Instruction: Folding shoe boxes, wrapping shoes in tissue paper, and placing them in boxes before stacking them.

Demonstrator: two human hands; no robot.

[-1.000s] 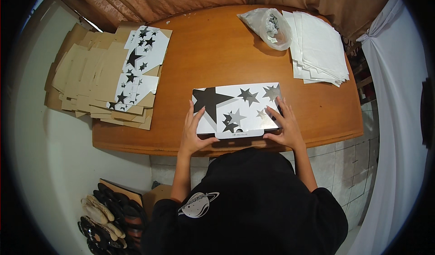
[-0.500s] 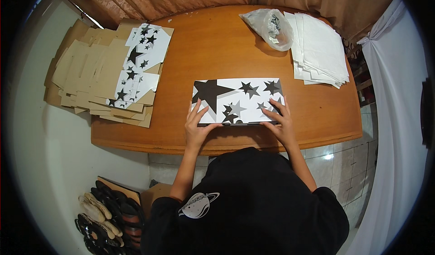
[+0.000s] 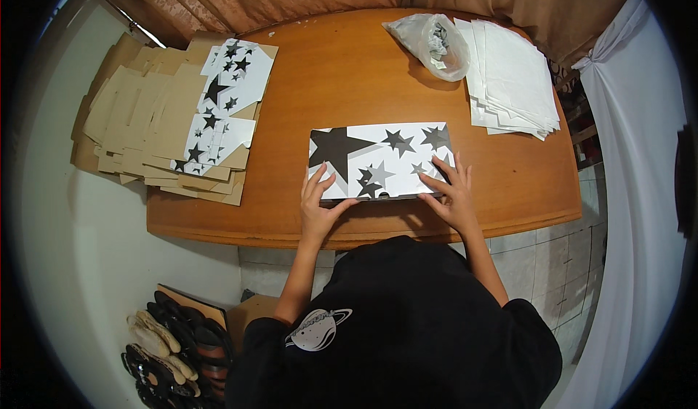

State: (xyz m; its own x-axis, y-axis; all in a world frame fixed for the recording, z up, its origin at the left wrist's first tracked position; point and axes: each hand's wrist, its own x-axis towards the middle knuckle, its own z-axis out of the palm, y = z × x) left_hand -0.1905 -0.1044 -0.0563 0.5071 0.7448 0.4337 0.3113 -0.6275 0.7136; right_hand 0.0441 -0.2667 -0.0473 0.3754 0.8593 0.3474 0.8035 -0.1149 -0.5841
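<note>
A closed shoebox (image 3: 363, 151), white with black and grey stars, lies flat on the wooden table near its front edge. My left hand (image 3: 317, 209) grips the box's near left corner, thumb along the front edge and fingers over the side and top. At the near right corner my right hand (image 3: 452, 194) holds it in the same way, fingers spread across the lid and thumb at the front. A small dark notch shows in the middle of the front edge. The inside of the box is hidden.
Flat cardboard blanks (image 3: 156, 111) are piled at the left, a star-printed one on top. A clear plastic bag (image 3: 443, 49) with small packets stands at the back right beside white paper sheets (image 3: 512, 74). Several sandals and shoes (image 3: 174, 351) sit at the lower left.
Both hands remain on the shoebox. My left hand has slid very slightly to the right and nearer, and the lid's right end has shifted a little; the rest looks the same.
</note>
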